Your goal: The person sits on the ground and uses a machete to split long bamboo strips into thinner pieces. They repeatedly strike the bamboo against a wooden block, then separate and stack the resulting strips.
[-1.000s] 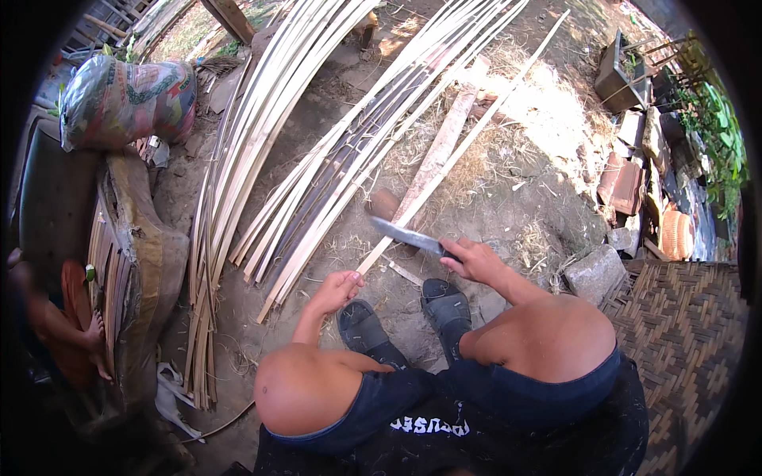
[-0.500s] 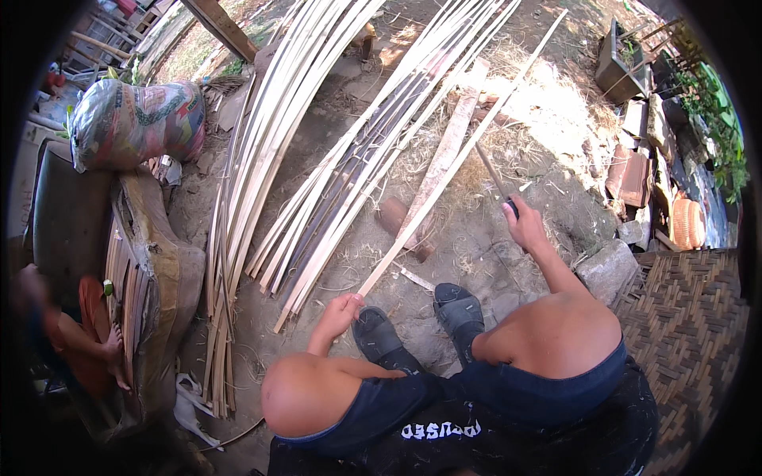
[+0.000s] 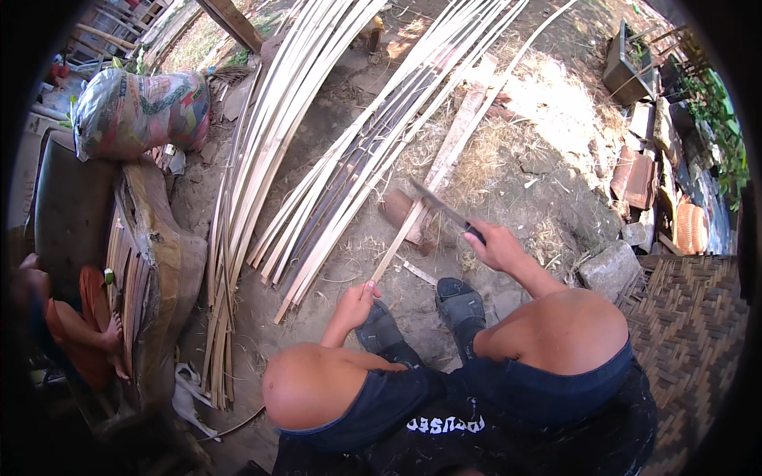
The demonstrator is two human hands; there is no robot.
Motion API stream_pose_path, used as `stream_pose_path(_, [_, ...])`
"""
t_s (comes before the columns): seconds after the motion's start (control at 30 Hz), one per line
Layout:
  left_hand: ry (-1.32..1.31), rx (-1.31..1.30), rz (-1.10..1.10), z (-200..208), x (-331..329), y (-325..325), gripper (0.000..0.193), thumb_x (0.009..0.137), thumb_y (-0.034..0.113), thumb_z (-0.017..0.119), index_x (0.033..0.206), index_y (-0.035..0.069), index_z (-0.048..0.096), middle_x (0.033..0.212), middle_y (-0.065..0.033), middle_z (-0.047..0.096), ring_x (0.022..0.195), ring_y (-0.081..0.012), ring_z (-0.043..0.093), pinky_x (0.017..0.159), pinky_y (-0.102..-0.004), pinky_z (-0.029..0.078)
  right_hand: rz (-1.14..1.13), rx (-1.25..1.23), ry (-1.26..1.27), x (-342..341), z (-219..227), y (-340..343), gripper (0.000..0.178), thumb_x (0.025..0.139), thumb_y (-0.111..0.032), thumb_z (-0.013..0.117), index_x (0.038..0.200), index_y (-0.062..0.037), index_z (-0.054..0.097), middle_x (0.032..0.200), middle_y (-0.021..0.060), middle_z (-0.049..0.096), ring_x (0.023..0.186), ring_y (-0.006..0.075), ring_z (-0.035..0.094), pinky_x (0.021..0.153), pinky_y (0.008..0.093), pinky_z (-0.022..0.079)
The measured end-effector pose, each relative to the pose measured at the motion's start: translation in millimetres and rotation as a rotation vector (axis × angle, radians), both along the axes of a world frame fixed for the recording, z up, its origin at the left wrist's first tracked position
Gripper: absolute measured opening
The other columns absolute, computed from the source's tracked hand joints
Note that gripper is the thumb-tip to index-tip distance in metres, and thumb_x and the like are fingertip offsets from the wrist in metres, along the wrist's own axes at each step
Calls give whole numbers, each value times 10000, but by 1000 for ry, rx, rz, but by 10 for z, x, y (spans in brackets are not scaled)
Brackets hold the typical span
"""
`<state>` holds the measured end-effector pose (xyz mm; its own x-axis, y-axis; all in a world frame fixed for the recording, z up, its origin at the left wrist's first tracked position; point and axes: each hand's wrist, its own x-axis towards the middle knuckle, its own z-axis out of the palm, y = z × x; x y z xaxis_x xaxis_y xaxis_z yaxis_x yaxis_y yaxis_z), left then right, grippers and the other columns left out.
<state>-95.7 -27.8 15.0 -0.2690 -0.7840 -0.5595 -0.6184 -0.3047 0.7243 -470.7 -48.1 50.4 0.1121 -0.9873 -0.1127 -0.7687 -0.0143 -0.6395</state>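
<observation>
While across strip (image 3: 397, 245), knife (image 3: 446, 209) (tip beyond)

The head-mounted fisheye camera sits above and behind the left hand (image 3: 353, 308) and right hand (image 3: 500, 247), facing downward and forward, near.

- Leftward passage from the left hand (image 3: 357, 303) is obstructed by split-bamboo strips (image 3: 332, 247).
- The gap ahead is crossed by the knife (image 3: 446, 209) and the gripped strip (image 3: 394, 251).
- Room is left between the right hand (image 3: 498, 247) and the stone block (image 3: 609, 271).
</observation>
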Motion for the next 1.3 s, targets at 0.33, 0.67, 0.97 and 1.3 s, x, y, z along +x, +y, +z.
stream_pose_path(0.33, [-26, -11, -11, 122, 8, -139, 444, 1038, 352, 457, 833, 18, 665, 636, -83, 581, 614, -180, 564, 616, -356, 462, -26, -107, 122, -254, -307, -347, 379, 956, -382, 594, 1239, -131, 565, 854, 223, 649, 769, 445, 655, 680, 520, 538])
stream_pose_path(0.67, [76, 376, 128, 124, 644, 107, 439, 1049, 341, 455, 896, -9, 671, 647, -47, 601, 561, -114, 560, 526, -261, 451, -260, -12, 38, -553, -347, -466, 300, 979, -327, 566, 1144, -78, 596, 872, 262, 672, 795, 466, 653, 669, 529, 528])
stream_pose_path(0.97, [336, 458, 135, 143, 377, -189, 377, 1055, 320, 472, 965, 0, 649, 616, 7, 533, 484, -61, 447, 439, -214, 346, 31, -42, 196, -113, -299, -92, 366, 967, -379, 578, 1245, -142, 599, 843, 228, 672, 779, 420, 675, 674, 499, 549])
stream_pose_path(1.3, [125, 356, 153, 198, 136, -116, 432, 1037, 403, 495, 919, 30, 678, 605, 11, 525, 515, -64, 468, 460, -226, 358, -23, 15, 13, -276, -313, -162, 365, 966, -371, 583, 1231, -122, 608, 938, 230, 692, 813, 423, 680, 723, 499, 553])
